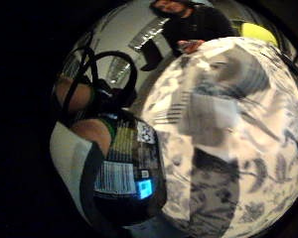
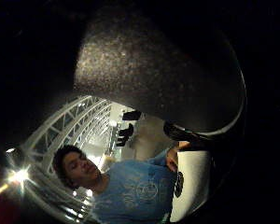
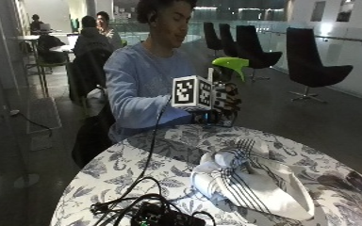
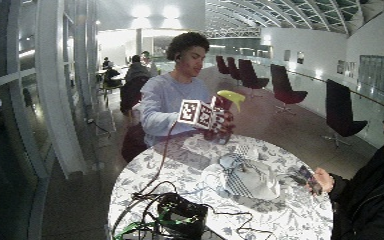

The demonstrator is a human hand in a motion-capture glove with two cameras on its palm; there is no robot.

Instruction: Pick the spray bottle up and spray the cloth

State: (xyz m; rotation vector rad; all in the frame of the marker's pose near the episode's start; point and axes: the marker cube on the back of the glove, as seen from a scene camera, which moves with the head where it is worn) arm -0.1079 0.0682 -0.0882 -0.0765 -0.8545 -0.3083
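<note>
Spray bottle (image 3: 226, 89) held up in the air above the near edge of the worktop (image 3: 137, 160), upright, lime-green trigger head (image 3: 231, 63) on top, dark body mostly hidden behind the gloved right hand (image 3: 225, 101). Worktop round, covered in a white and blue-grey floral print, seen close below in the little finger side palm view (image 1: 268, 163). Cloth (image 3: 256, 181) lying crumpled in a heap towards the middle of the worktop, white with dark stripes, well apart from the bottle and lower than it. Right hand wrapped around the bottle's body, fingers (image 3: 231, 100) curled round it, just under the trigger head. Bottle's back label with a barcode (image 1: 121, 171) filling part of the little finger side palm view, close against the palm; dark rounded bottle surface (image 2: 144, 70) filling most of the thumb side view. Small black box with tangled cables (image 3: 159, 214) at the worktop's front edge.
</note>
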